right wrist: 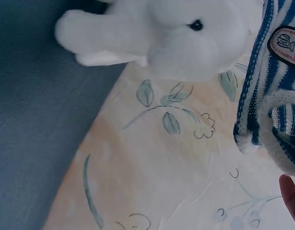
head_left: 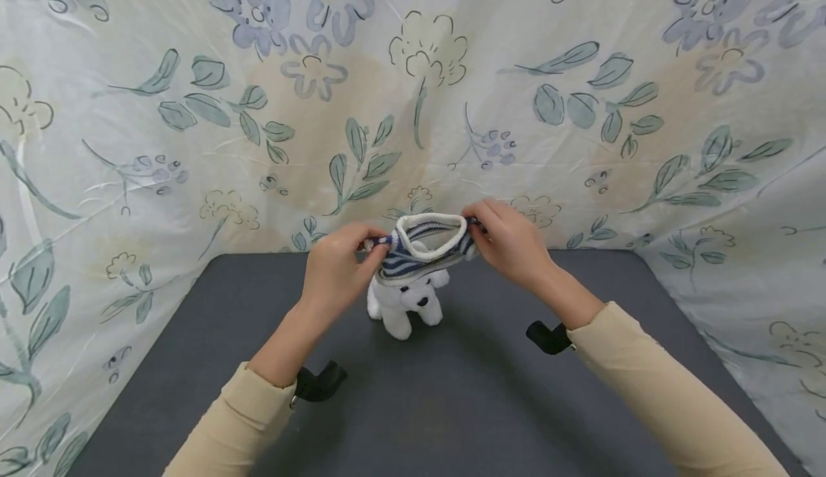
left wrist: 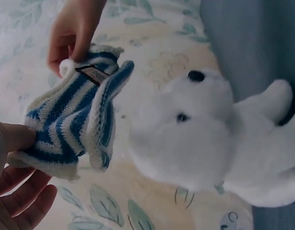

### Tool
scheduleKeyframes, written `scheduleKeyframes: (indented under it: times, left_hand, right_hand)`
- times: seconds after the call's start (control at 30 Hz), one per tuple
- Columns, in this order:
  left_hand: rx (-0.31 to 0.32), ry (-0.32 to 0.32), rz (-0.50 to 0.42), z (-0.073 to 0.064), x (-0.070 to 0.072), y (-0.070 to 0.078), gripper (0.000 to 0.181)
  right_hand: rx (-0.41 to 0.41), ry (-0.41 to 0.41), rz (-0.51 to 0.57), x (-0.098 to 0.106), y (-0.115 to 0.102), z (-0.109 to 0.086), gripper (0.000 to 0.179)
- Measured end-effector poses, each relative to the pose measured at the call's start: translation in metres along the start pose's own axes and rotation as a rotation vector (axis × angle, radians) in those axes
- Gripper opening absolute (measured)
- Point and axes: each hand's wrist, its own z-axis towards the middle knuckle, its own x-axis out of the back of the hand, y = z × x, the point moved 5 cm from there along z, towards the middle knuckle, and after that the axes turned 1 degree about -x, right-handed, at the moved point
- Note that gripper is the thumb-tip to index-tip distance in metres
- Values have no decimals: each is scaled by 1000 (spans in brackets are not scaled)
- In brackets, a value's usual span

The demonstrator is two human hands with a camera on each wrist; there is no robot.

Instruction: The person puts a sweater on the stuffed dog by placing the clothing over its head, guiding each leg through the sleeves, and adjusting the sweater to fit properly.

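A small knitted sweater with blue and white stripes hangs in the air, stretched between both hands. My left hand pinches one side of it between thumb and fingers. On the other side, my right hand grips it near the edge. Its white-rimmed opening faces up in the head view. Just below and behind it, a white plush dog stands on the table; the sweater covers the top of its head there. Both wrist views show the sweater apart from the dog's head. A label patch is sewn on the knit.
The dark grey table reaches back to a flowered cloth that hangs behind it and at both sides. Black straps jut out by the wrists, below cream sleeves.
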Motion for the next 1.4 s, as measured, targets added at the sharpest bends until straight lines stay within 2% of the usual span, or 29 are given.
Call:
scheduleKeyframes:
  times: [0.33, 0.7, 0.8, 0.97, 1.2, 1.4]
  left_hand:
    - [60, 63, -3, 7, 7, -23, 8]
    - [134, 57, 6, 5, 0, -45, 7]
    - [157, 39, 19, 3, -3, -51, 7]
    - [206, -26, 60, -2, -12, -60, 10]
    - [235, -82, 78, -12, -25, -64, 11]
    - [255, -123, 90, -18, -33, -65, 13]
  right_hand:
    - [24, 9, 20, -18, -3, 21, 17]
    - [-10, -33, 27, -35, -2, 30, 18]
    - [-30, -54, 22, -40, 0, 31, 18]
    - [-71, -100, 17, -48, 4, 29, 16]
    - [-83, -147, 25, -59, 8, 23, 14]
    - [-123, -226, 12, -65, 9, 17, 16]
